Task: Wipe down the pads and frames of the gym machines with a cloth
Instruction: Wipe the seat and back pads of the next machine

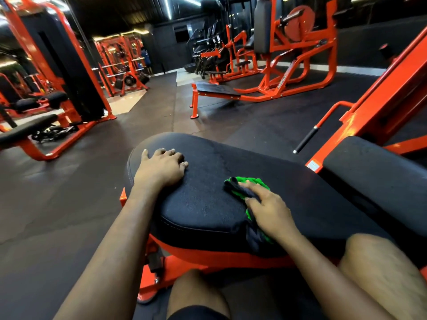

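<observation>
Right hand lies flat on the cloth and presses it into the black seat pad. The index finger is straight on top and the thumb sits against the cloth's left side. It's a press, not a clench. I can't tell if the thumb hooks under any fabric.

The cloth is green with a dark part and is bunched up. It sits on the pad's right half, toward the near edge. One lump sticks out past the fingertips on the far side, the middle is under the palm, and the tail hangs over the pad's near edge beside the wrist.

Left hand holds nothing. It rests palm down at the pad's far-left rounded end with the fingers loosely bent, well apart from the cloth.

Orange frame runs under the pad's near edge. A second black pad butts up on the right side. Both bare knees are at the bottom of the view, and the right one is just below the cloth's tail.
</observation>
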`<state>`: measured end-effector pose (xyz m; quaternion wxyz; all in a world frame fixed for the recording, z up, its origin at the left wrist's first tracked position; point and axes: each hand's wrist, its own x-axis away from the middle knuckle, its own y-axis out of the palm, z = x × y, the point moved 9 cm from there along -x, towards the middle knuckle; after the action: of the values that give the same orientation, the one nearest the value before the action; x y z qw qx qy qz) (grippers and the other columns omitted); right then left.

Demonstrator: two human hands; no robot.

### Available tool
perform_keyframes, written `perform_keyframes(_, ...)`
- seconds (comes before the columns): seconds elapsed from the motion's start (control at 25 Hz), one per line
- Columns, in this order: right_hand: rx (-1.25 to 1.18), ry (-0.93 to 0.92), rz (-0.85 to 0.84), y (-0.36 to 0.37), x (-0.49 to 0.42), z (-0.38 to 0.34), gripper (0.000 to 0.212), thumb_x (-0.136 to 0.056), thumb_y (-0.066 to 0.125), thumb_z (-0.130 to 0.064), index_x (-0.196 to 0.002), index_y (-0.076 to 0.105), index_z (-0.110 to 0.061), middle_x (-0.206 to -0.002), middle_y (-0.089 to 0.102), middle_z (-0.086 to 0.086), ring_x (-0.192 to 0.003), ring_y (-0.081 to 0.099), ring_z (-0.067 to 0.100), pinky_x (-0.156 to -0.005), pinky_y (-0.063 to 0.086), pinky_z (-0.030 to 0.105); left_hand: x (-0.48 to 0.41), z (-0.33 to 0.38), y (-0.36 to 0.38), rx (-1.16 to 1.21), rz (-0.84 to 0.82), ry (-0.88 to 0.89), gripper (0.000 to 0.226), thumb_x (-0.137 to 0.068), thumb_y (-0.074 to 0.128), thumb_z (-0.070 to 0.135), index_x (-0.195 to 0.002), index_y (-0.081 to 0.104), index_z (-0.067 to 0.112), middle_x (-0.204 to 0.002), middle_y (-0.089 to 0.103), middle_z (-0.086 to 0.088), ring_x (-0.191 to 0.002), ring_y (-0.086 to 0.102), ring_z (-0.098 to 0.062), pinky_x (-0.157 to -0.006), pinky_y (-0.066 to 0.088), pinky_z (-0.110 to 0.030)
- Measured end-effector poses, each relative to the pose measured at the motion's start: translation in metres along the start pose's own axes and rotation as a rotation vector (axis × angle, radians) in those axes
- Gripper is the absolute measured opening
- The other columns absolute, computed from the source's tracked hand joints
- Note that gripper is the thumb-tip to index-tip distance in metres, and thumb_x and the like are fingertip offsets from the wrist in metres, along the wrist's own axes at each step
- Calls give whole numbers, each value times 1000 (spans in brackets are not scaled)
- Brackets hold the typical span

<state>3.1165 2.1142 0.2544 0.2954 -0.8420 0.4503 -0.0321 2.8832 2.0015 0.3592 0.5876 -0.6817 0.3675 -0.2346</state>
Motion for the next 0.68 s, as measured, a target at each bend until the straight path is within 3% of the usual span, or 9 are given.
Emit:
perform_keyframes(0.12, 92, 98, 57, -3, -2, 3, 39, -97, 57, -29, -132, 60, -45, -143, 57, -14, -132, 51, 19, -101, 40, 30, 3, 0, 1, -8, -5, -8, 46, -106, 26, 46, -140, 51, 29, -159, 35, 3, -150, 22, -21, -119, 6, -62)
perform_keyframes(0.28, -10, -148, -12, -3, 21, 3, 45, -94, 63, -24, -132, 60, -49, -142, 57, -21, -136, 45, 2, -110, 37, 27, 4, 1, 1, -22, -29, -9, 48, -106, 24, 48, -144, 48, 30, -162, 29, 3, -152, 18, -22, -119, 4, -62)
perform_keyframes(0.44, 76, 126, 81, -11, -1, 23, 38, -94, 58, -31, -127, 61, -49, -135, 62, -17, -126, 57, 20, -97, 44, 32, 4, 1, 4, -16, -53, -17, 49, -106, 24, 49, -146, 45, 31, -165, 24, 3, -153, 15, -22, -120, 2, -62)
perform_keyframes(0.52, 113, 5, 106, -9, 10, 7, 40, -95, 58, -32, -131, 60, -49, -140, 57, -22, -131, 51, 10, -100, 40, 27, 4, 0, 4, -23, -53, -19, 49, -106, 23, 50, -147, 44, 32, -165, 23, 3, -153, 14, -21, -120, 1, -62)
perform_keyframes(0.6, -25, -200, 33, -5, 25, 4, 42, -92, 58, -32, -129, 60, -51, -139, 57, -25, -134, 47, -2, -108, 38, 25, 4, -1, 3, -20, -60, -19, 50, -106, 23, 50, -147, 43, 32, -165, 23, 3, -153, 14, -21, -120, 0, -62)
perform_keyframes(0.68, -110, -198, 0, -13, 22, 19, 45, -88, 58, -30, -122, 61, -59, -133, 61, -26, -131, 52, -1, -111, 42, 32, 5, -2, 3, -23, -61, -22, 50, -105, 23, 50, -148, 43, 31, -165, 23, 3, -153, 14, -21, -119, 0, -63)
